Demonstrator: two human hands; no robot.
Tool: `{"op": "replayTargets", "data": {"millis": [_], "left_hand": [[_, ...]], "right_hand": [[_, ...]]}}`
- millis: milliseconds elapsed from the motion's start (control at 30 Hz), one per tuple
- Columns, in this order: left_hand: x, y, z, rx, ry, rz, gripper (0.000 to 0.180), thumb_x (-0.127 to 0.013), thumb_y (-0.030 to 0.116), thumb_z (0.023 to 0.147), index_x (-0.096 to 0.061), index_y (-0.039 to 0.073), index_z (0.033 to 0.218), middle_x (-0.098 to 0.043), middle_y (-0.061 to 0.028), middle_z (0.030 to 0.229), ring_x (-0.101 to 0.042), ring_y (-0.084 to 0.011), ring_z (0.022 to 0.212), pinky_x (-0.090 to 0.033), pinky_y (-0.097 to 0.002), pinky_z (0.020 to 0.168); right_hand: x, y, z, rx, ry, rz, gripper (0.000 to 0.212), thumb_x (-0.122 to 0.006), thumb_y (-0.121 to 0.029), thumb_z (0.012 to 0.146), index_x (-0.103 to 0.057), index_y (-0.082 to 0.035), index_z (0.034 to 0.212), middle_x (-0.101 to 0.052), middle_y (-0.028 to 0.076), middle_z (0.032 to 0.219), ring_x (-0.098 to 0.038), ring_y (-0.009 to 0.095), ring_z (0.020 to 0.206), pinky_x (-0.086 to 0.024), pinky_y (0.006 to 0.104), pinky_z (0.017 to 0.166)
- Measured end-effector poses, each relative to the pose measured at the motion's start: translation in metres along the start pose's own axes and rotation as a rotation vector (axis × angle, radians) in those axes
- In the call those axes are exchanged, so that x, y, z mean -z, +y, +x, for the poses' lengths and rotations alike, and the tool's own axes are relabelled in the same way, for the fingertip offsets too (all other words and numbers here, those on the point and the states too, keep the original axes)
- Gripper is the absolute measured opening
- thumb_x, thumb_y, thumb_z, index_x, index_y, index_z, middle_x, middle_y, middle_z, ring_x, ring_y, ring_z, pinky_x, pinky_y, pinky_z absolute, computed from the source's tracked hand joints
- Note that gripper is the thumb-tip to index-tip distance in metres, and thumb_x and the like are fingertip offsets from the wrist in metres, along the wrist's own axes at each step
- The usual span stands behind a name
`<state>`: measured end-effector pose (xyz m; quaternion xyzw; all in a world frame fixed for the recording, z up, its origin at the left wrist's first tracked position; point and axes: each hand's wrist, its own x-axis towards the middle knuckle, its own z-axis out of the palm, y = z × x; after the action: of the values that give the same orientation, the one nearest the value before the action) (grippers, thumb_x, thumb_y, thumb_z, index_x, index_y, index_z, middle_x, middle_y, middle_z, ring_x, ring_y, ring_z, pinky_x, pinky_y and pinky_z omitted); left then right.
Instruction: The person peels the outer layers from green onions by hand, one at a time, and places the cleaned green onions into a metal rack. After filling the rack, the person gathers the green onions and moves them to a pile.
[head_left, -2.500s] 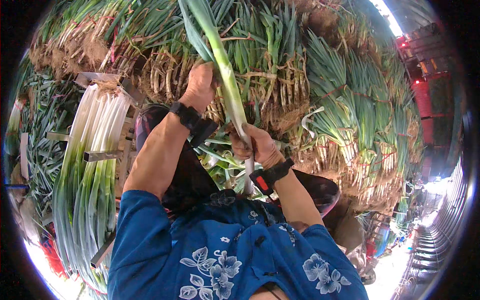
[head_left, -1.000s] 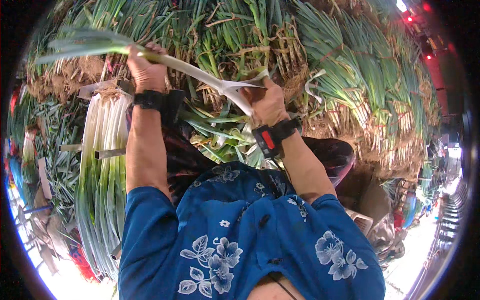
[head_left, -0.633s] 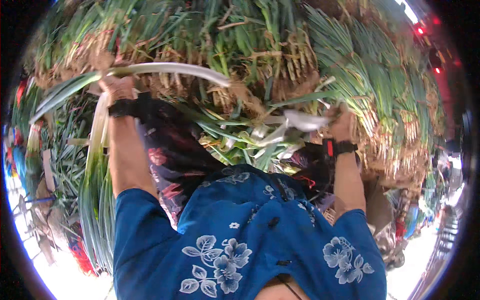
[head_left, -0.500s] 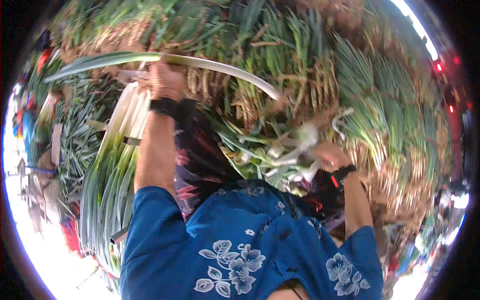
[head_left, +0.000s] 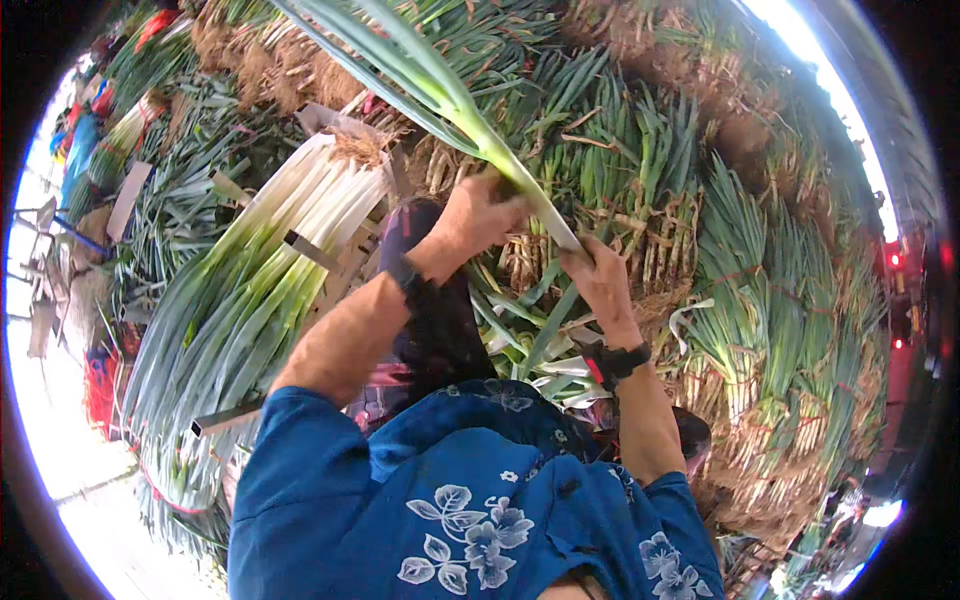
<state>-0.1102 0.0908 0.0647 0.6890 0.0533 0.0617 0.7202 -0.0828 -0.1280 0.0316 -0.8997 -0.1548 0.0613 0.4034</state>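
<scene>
A long green onion slants across the upper middle, its leafy top toward the upper left and its white end lower right. My right hand is closed around the white end. My left hand has its fingers curled against the pale part of the stalk, partly hidden where the stalk crosses them. To the left, a large row of trimmed green onions lies in a metal-barred rack, white ends up and leaves hanging down. Loose peeled leaves lie below my hands, near my lap.
Several bundles of unpeeled green onions with brown roots are heaped ahead. More tied bundles stand on the right. Dark green leaves pile up beyond the rack. A square metal bar end juts out by my left elbow.
My left hand has come from the rack toward the middle with the green onion, now turned leaves up-left. My right hand has risen from the loose leaves and taken its white end.
</scene>
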Motion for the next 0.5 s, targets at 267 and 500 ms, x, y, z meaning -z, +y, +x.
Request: {"op": "replayTargets", "data": {"millis": [267,500], "left_hand": [[0.038,0.04,-0.043,-1.008,-0.134,1.162,0.041,-0.067,0.021,0.066,-0.061,0.015,0.106,-0.054,-0.0059,0.11,-0.041,-0.0297,0.123,-0.025,-0.0541,0.105],[0.129,0.054,-0.051,-0.649,-0.21,1.511,0.012,-0.061,0.016,0.073,-0.057,0.015,0.085,-0.057,-0.0006,0.074,-0.062,-0.0192,0.073,-0.049,-0.0353,0.066]], "right_hand": [[-0.001,-0.059,-0.007,0.048,-0.439,0.433,0.03,-0.058,-0.034,0.086,-0.059,-0.005,0.093,-0.046,-0.005,0.067,-0.04,0.004,0.055,-0.03,0.0213,0.049],[-0.003,-0.032,0.022,0.325,-0.403,-0.246,0.025,-0.068,-0.02,0.077,-0.06,-0.003,0.093,-0.062,0.009,0.073,-0.059,0.02,0.065,-0.045,0.0334,0.061]]}}
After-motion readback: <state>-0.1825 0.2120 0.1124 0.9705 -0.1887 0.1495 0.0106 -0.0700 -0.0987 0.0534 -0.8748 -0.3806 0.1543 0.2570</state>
